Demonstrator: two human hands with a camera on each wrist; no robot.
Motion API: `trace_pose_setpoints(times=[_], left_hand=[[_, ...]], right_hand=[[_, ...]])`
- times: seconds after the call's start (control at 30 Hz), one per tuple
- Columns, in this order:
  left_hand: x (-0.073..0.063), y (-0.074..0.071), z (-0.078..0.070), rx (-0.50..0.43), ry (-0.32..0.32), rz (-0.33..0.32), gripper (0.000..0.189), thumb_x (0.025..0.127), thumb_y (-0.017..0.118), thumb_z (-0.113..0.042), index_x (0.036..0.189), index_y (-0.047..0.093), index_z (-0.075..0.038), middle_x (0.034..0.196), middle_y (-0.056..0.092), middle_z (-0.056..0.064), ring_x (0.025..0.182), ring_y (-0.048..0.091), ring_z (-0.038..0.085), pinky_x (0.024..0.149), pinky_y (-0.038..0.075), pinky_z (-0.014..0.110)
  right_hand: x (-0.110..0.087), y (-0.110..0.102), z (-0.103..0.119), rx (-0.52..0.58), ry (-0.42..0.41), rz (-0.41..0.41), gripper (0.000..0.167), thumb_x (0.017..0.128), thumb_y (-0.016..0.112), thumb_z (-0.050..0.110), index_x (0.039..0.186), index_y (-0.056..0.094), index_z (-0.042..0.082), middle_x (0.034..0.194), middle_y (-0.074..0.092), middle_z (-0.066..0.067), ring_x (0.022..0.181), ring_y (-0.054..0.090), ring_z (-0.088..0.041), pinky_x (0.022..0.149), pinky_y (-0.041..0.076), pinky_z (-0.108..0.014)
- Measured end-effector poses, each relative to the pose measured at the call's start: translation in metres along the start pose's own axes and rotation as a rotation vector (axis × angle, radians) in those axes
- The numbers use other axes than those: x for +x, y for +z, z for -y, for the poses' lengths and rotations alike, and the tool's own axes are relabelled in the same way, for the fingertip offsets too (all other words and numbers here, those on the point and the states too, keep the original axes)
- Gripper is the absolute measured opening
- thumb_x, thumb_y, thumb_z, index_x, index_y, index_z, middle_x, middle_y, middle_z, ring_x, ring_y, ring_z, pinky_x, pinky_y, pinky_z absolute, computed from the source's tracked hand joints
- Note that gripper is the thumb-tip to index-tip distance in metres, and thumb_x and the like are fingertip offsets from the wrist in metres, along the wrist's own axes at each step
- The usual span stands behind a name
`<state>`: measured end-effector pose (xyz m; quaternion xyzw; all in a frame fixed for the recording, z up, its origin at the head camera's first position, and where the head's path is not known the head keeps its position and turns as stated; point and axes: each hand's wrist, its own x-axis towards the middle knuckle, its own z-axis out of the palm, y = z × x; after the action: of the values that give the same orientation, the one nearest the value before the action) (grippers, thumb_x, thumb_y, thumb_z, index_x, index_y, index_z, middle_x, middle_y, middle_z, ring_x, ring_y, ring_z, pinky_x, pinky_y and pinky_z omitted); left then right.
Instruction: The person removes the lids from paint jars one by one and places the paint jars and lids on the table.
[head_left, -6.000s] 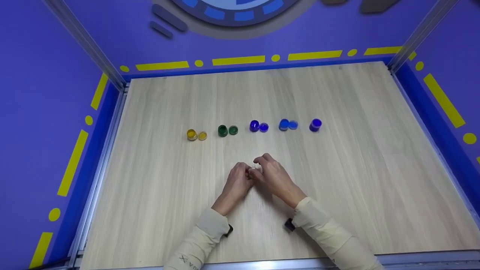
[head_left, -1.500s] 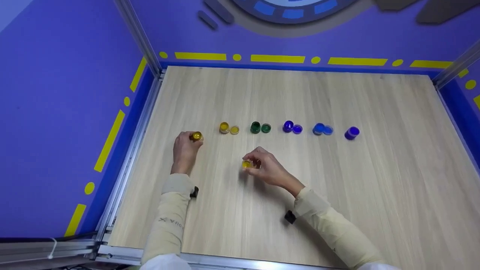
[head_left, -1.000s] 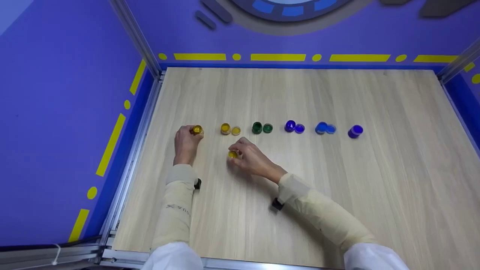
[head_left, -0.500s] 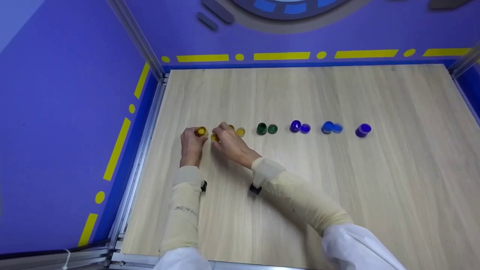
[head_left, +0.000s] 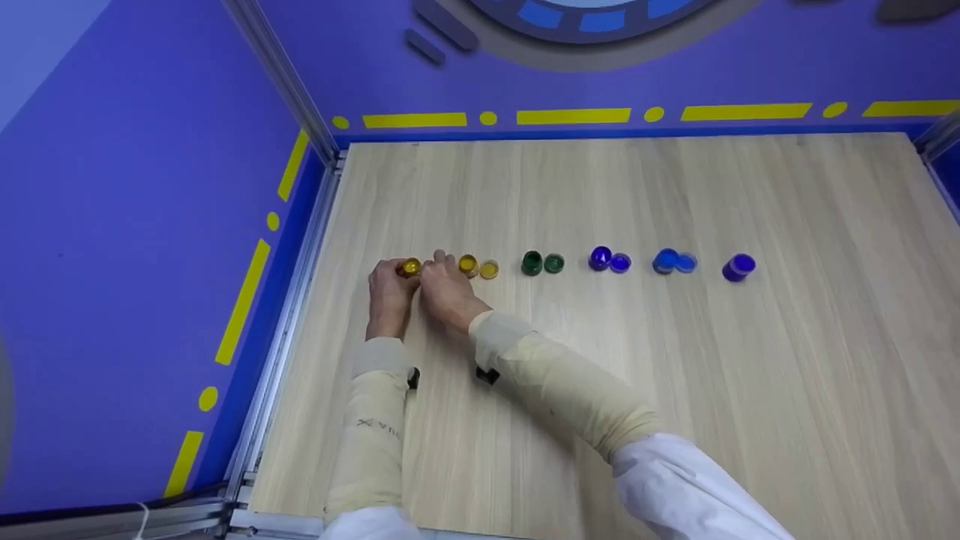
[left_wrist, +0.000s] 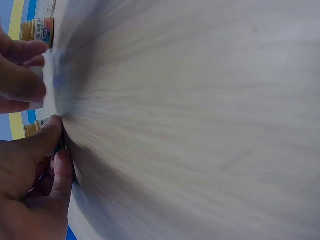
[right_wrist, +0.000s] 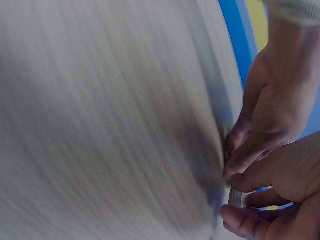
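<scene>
My left hand [head_left: 389, 296] holds a small yellow paint jar [head_left: 411, 267] at the left end of a row of jars; the left wrist view shows thumb and fingers around its label. Close on its right is my right hand [head_left: 448, 291], which pinches a clear ridged jar lid [right_wrist: 237, 198] between thumb and fingers, edge-on in the right wrist view. From the head view this lid is hidden under the hand. An open yellow paint jar [head_left: 468, 265] stands just right of the right hand, with its lid [head_left: 489, 269] lying beside it.
Farther right along the row stand a green jar [head_left: 532, 262] with its lid [head_left: 554, 263], a violet jar [head_left: 600, 258] with its lid [head_left: 620, 262], a blue jar [head_left: 665, 261] with its lid [head_left: 686, 262], and a purple jar [head_left: 739, 268]. Blue walls enclose the wooden table [head_left: 600, 390].
Both hands were together at the front middle earlier. The left hand then went to the row's left end with the jar. The right hand has since moved left with the lid, up beside it.
</scene>
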<state>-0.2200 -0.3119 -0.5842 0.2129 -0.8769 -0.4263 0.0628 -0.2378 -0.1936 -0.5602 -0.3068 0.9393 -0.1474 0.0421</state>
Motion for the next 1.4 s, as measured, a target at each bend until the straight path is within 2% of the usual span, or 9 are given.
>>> trace_pose_setpoints(times=[0.27, 0.43, 0.63, 0.77, 0.87, 1.03, 1.17, 1.33, 1.4], left_hand=[[-0.009, 0.006, -0.003, -0.023, -0.005, 0.005, 0.023, 0.092, 0.074, -0.001, 0.115, 0.073, 0.003, 0.114, 0.064, 0.016, 0.107, 0.060, 0.029, 0.101, 0.047, 0.042], [-0.009, 0.008, -0.005, -0.023, -0.005, 0.008, 0.026, 0.091, 0.076, -0.002, 0.116, 0.072, 0.004, 0.113, 0.063, 0.016, 0.108, 0.060, 0.029, 0.101, 0.047, 0.041], [-0.008, 0.010, -0.007, -0.016, 0.010, 0.008, 0.028, 0.089, 0.078, -0.002, 0.116, 0.072, 0.004, 0.113, 0.063, 0.017, 0.108, 0.060, 0.030, 0.101, 0.047, 0.041], [-0.008, 0.010, -0.008, 0.014, 0.020, 0.002, 0.029, 0.089, 0.079, -0.003, 0.116, 0.073, 0.004, 0.113, 0.064, 0.018, 0.109, 0.060, 0.030, 0.101, 0.047, 0.041], [-0.008, 0.010, -0.008, 0.032, 0.025, -0.005, 0.030, 0.088, 0.080, -0.004, 0.116, 0.073, 0.005, 0.113, 0.065, 0.019, 0.110, 0.061, 0.031, 0.101, 0.046, 0.041], [-0.007, 0.008, -0.006, 0.067, 0.017, 0.006, 0.033, 0.089, 0.079, -0.005, 0.119, 0.072, 0.006, 0.116, 0.065, 0.021, 0.113, 0.061, 0.033, 0.104, 0.045, 0.042], [-0.005, 0.004, -0.005, 0.066, 0.013, 0.001, 0.034, 0.088, 0.078, -0.002, 0.120, 0.071, 0.007, 0.116, 0.065, 0.023, 0.113, 0.061, 0.035, 0.105, 0.045, 0.043], [-0.006, 0.001, -0.002, 0.036, -0.003, -0.001, 0.033, 0.091, 0.075, -0.001, 0.122, 0.069, 0.007, 0.116, 0.063, 0.022, 0.113, 0.060, 0.034, 0.104, 0.046, 0.043], [-0.008, 0.000, 0.000, 0.014, -0.027, 0.014, 0.031, 0.093, 0.073, -0.002, 0.123, 0.068, 0.006, 0.117, 0.061, 0.020, 0.112, 0.059, 0.031, 0.102, 0.047, 0.042]], right_hand=[[0.007, 0.011, -0.005, -0.040, 0.050, 0.031, 0.022, 0.104, 0.055, 0.003, 0.118, 0.070, -0.006, 0.109, 0.062, -0.017, 0.102, 0.061, -0.029, 0.083, 0.058, -0.036], [0.009, 0.013, -0.011, -0.026, 0.068, 0.026, 0.022, 0.104, 0.055, 0.004, 0.119, 0.069, -0.004, 0.112, 0.060, -0.016, 0.105, 0.059, -0.029, 0.087, 0.056, -0.035], [0.006, 0.016, -0.015, -0.069, 0.050, -0.019, 0.020, 0.104, 0.055, 0.003, 0.119, 0.067, -0.004, 0.110, 0.061, -0.016, 0.103, 0.059, -0.028, 0.088, 0.055, -0.035], [0.003, 0.019, -0.016, -0.170, 0.010, -0.071, 0.017, 0.103, 0.056, 0.003, 0.115, 0.066, -0.004, 0.104, 0.063, -0.014, 0.097, 0.060, -0.026, 0.087, 0.052, -0.033], [-0.002, 0.019, -0.015, -0.194, -0.011, -0.110, 0.015, 0.101, 0.056, 0.001, 0.113, 0.065, -0.003, 0.101, 0.063, -0.013, 0.094, 0.060, -0.025, 0.086, 0.051, -0.032], [-0.023, 0.011, -0.007, -0.105, -0.051, -0.173, 0.018, 0.101, 0.057, 0.001, 0.117, 0.062, -0.004, 0.105, 0.059, -0.015, 0.094, 0.060, -0.027, 0.081, 0.055, -0.031], [-0.046, -0.005, -0.006, -0.046, -0.135, -0.236, 0.025, 0.099, 0.059, 0.004, 0.123, 0.062, -0.005, 0.113, 0.060, -0.018, 0.102, 0.062, -0.029, 0.083, 0.057, -0.031], [-0.077, -0.026, -0.023, 0.124, -0.201, -0.205, 0.038, 0.098, 0.066, 0.006, 0.132, 0.058, -0.008, 0.128, 0.058, -0.023, 0.119, 0.059, -0.032, 0.096, 0.054, -0.037], [-0.091, -0.032, -0.034, 0.192, -0.224, -0.190, 0.039, 0.097, 0.068, 0.005, 0.132, 0.059, -0.009, 0.128, 0.058, -0.023, 0.119, 0.059, -0.033, 0.098, 0.053, -0.040]])
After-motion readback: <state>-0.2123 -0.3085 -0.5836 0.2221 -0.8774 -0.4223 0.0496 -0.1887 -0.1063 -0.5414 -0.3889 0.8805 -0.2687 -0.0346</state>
